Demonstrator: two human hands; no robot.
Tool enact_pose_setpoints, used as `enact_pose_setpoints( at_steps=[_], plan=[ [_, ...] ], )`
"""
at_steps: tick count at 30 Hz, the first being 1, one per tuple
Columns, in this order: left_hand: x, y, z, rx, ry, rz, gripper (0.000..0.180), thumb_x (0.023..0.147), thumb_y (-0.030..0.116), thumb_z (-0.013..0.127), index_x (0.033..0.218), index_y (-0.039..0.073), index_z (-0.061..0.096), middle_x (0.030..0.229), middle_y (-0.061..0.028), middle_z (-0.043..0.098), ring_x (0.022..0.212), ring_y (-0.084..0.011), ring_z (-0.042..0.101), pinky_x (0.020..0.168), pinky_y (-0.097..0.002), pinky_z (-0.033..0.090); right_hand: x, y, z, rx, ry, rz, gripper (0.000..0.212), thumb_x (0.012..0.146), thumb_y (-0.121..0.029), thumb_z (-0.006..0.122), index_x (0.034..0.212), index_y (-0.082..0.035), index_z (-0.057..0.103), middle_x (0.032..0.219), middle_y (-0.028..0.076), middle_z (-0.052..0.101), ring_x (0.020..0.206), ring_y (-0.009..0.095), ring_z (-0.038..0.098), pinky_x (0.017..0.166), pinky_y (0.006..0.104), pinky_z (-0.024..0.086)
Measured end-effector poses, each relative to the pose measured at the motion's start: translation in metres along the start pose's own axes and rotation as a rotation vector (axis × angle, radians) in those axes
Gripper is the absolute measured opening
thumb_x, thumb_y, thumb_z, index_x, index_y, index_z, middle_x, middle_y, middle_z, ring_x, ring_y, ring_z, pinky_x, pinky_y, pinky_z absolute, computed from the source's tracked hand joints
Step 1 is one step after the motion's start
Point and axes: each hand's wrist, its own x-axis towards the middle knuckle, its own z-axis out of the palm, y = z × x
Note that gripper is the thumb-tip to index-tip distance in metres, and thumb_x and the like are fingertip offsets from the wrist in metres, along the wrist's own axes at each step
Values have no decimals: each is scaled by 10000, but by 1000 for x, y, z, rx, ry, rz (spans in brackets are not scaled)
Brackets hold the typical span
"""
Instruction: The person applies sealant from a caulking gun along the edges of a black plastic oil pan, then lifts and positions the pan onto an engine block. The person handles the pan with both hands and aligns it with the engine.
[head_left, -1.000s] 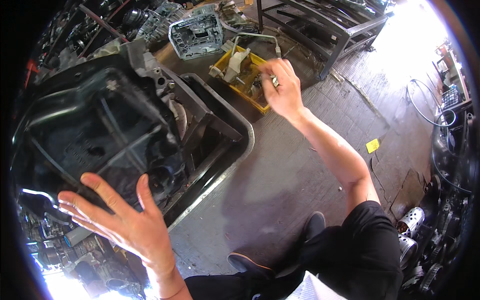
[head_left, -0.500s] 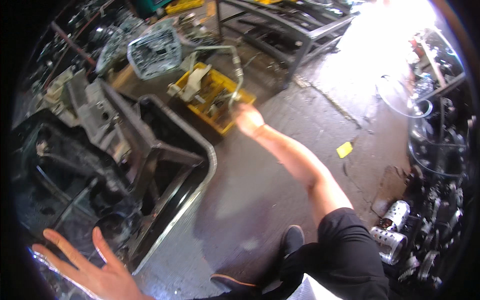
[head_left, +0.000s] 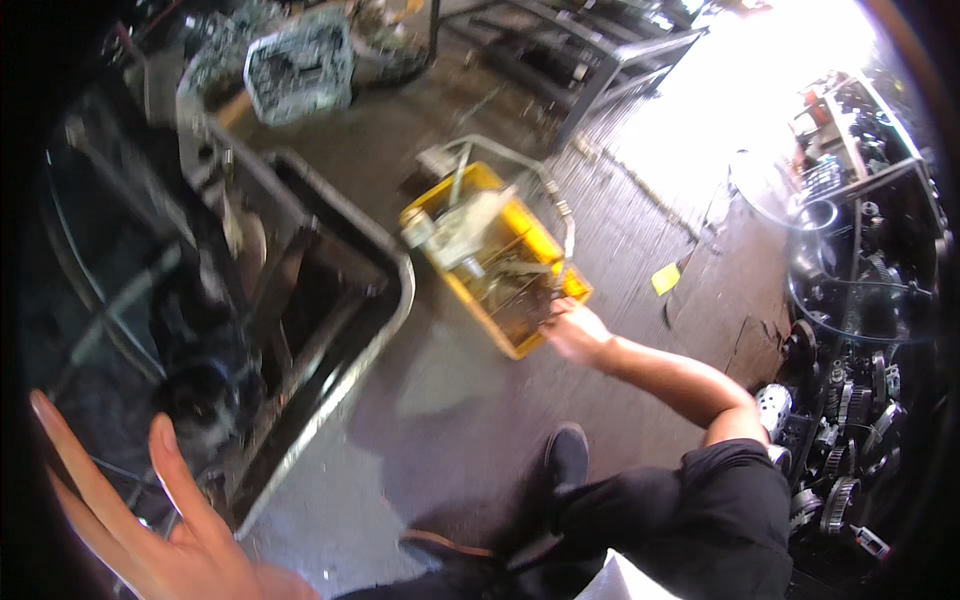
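Scuffed grey workshop floor [head_left: 430, 400] under everything, with bright light blowing out the upper right corner. On it, about mid-view, sits a yellow crate [head_left: 538, 240] at a slant, split into compartments and full of small parts that are too blurry to name. Right hand [head_left: 578, 332] has its grip closed on the crate's near right corner, arm stretched out, bit of motion blur there. Inside, a pale bracket-like piece [head_left: 480, 222] takes up the far end, and a bent metal pipe [head_left: 520, 160] loops along the far side. Just left of the crate there's a black tray [head_left: 405, 285] with a metal frame [head_left: 345, 265] in it, then a big black pan [head_left: 110, 260] beyond. Left hand [head_left: 185, 555] is down in the lower left corner, grip wide open, fingers spread, nothing in it; can't tell if it's touching the pan. Further out: a grey housing [head_left: 300, 70] up top, a yellow tag [head_left: 665, 278] on the floor and loose gears [head_left: 842, 500] at right.
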Motion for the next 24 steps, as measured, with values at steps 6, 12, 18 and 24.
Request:
enact_pose_setpoints(
  at_steps=[6, 12, 18, 24],
  plan=[
    [-15, -21, 15, -3, -31, -61, 385, 937, 253, 796, 1272, 69, 745, 1136, -98, 787, 908, -240, 744, 764, -303, 562, -51, -29, -26, 235, -498, 224, 175, 775, -226, 673, 735, -76, 755, 788, 146, 741, 780, 344, 723, 729, 464, 579],
    [-17, -20, 18, 5, -29, -47, 400, 944, 330, 776, 1242, 63, 760, 1122, -99, 790, 793, -197, 714, 674, -280, 531, -18, 24, -33, 311, 15, 602, 141, 877, -174, 706, 955, -78, 773, 767, 194, 714, 745, 395, 722, 736, 469, 591],
    [-23, -20, 22, 70, -32, -59, 455, 942, 418, 762, 1228, 64, 768, 1123, -101, 790, 692, -164, 675, 589, -268, 497, 15, 34, 24, 275, 30, 704, 170, 905, -198, 660, 939, -72, 769, 844, 227, 725, 827, 420, 727, 799, 497, 592],
    [-19, -37, 16, 170, -54, -97, 542, 927, 518, 754, 1220, 63, 773, 1125, -103, 789, 610, -141, 647, 526, -257, 475, 33, 28, 41, 300, -17, 788, 218, 934, -187, 612, 991, -61, 780, 981, 243, 739, 965, 429, 732, 901, 496, 580]
  ],
)
